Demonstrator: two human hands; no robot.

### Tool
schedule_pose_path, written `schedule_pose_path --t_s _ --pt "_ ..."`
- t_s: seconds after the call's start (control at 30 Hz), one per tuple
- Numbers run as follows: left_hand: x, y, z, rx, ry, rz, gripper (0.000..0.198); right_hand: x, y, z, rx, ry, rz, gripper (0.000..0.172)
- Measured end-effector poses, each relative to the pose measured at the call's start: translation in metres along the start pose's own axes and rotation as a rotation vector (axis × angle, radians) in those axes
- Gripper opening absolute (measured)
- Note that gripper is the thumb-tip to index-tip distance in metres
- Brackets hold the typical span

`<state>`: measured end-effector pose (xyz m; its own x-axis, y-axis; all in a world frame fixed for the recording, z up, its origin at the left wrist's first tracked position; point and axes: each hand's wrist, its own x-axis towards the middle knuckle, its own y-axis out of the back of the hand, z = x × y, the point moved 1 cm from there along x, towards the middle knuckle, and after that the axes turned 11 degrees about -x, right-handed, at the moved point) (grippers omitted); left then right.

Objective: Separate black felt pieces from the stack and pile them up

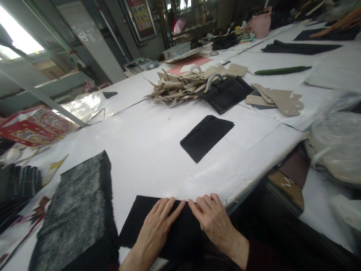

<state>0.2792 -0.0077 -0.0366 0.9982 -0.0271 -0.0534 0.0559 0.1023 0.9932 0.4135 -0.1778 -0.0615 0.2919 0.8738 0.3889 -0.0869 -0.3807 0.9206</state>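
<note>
A black fabric piece (180,241) lies at the table's near edge, partly hidden under my hands. My left hand (158,226) rests on it with the fingers stretched toward its far edge and the thumb out to the right. At the right end of that far edge, my right hand (214,222) has its fingers bent, with the thumb at the cloth. The two thumbs almost meet. To the left stands a thick stack of black fabric (76,210) with a fuzzy grey top. Farther out lies another folded black piece (207,137).
Beyond are a black handbag (227,92), a heap of beige pieces (177,86) and beige straps (276,98). A long green cucumber-like object (282,70) lies behind. Another person's hand (324,34) touches dark fabric at far right. A red box (36,124) stands left.
</note>
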Motion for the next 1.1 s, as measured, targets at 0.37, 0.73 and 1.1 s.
schedule_pose_path --t_s 0.37,0.73,1.1 --pt "0.002 0.002 0.003 0.056 0.002 -0.032 0.087 -0.003 0.005 0.004 -0.011 -0.033 0.005 0.033" --pt "0.003 0.001 0.004 0.057 0.033 -0.067 0.086 -0.008 0.013 0.013 0.059 -0.054 0.002 0.039" --pt "-0.004 0.001 0.003 -0.045 0.071 0.036 0.069 0.020 0.009 -0.017 0.448 -0.110 -0.001 0.058"
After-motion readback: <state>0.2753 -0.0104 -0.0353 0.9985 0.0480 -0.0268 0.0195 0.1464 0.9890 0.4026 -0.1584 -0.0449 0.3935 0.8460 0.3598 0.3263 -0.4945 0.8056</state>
